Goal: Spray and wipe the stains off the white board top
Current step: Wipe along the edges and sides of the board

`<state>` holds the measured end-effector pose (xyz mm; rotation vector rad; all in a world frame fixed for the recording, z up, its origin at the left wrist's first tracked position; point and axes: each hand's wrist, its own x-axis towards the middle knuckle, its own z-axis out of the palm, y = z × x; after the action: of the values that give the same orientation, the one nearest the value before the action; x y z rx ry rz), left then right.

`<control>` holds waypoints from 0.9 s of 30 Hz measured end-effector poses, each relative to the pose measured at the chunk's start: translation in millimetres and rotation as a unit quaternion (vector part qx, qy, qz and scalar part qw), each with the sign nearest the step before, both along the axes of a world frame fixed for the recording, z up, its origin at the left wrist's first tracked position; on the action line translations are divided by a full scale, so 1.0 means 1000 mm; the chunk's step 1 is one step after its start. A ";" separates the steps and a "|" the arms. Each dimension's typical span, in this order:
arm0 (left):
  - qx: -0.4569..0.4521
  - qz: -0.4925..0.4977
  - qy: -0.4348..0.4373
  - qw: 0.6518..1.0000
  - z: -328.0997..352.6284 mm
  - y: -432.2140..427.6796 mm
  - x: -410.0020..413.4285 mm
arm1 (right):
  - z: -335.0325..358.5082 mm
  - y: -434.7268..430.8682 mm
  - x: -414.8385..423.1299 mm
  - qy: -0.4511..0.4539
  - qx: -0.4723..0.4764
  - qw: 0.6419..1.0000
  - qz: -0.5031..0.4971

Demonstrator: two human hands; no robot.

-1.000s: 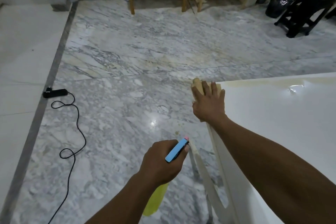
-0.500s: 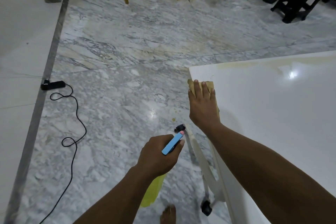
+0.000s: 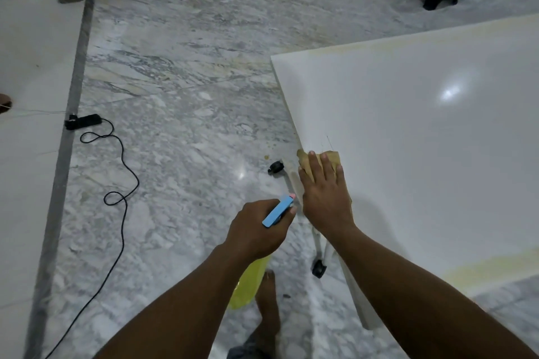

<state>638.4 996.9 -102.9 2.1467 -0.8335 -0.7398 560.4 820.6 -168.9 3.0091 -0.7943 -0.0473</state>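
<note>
At nine o'clock on the white board top [image 3: 408, 154], pressing cloth [image 3: 332, 156] under the right hand [image 3: 325, 195], fingers flat together — could slide off the edge. Gripping spray bottle [image 3: 278, 211] with curled left hand [image 3: 256, 230]; might drip.

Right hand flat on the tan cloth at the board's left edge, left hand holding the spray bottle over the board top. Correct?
No: the head view shows the left hand gripping the spray bottle beside the white board, above the marble floor. The right hand is flat on the tan cloth as stated.
</note>
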 end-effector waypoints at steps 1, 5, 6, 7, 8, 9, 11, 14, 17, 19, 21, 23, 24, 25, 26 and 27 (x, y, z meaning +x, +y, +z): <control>0.003 -0.005 0.003 1.000 0.004 0.006 -0.013 | 0.000 0.012 -0.021 0.003 0.003 1.000 0.001; 0.004 -0.017 0.001 1.000 0.015 0.026 -0.062 | 0.003 0.060 -0.104 0.029 0.012 1.000 -0.001; 0.003 -0.024 0.004 1.000 0.017 0.033 -0.077 | 0.003 0.073 -0.128 0.036 0.010 0.999 0.000; 0.004 -0.032 0.006 0.999 0.021 0.040 -0.094 | 0.005 0.087 -0.151 0.040 0.011 0.999 -0.003; 0.005 -0.040 0.008 0.999 0.025 0.046 -0.109 | 0.007 0.099 -0.173 0.043 0.011 0.999 -0.003; 0.003 -0.043 0.012 0.999 0.027 0.050 -0.119 | 0.008 0.110 -0.190 0.045 0.008 0.999 0.000; -0.005 -0.041 0.011 0.999 0.034 0.060 -0.139 | 0.013 0.130 -0.224 0.041 0.008 0.999 0.005; -0.009 -0.047 -0.002 0.999 0.044 0.072 -0.158 | 0.017 0.144 -0.272 -0.031 0.122 0.992 0.006; -0.002 -0.051 0.000 0.999 0.057 0.079 -0.170 | 0.051 0.144 -0.301 -0.143 0.300 0.939 -0.086; 0.009 -0.056 0.007 0.998 0.070 0.075 -0.173 | 0.091 0.132 -0.303 -0.255 0.420 0.827 -0.274; 0.024 -0.069 0.018 0.997 0.080 0.065 -0.171 | 0.122 0.110 -0.301 -0.355 0.552 0.610 -0.445; 0.037 -0.084 0.035 0.995 0.088 0.053 -0.168 | 0.138 0.086 -0.299 -0.408 0.679 0.410 -0.453; 0.044 -0.093 0.037 0.994 0.089 0.046 -0.167 | 0.142 0.077 -0.298 -0.425 0.731 0.325 -0.424; 0.053 -0.103 0.035 0.993 0.090 0.041 -0.166 | 0.144 0.071 -0.295 -0.434 0.760 0.262 -0.408; 0.062 -0.112 0.032 0.991 0.091 0.034 -0.165 | 0.148 0.066 -0.289 -0.436 0.776 0.213 -0.404; 0.070 -0.118 0.028 0.990 0.094 0.025 -0.163 | 0.152 0.060 -0.281 -0.433 0.786 0.187 -0.399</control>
<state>475.6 1021.9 -9.3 2.1601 -1.0442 -1.0010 279.2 880.2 -16.9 -0.2032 0.8940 -0.4373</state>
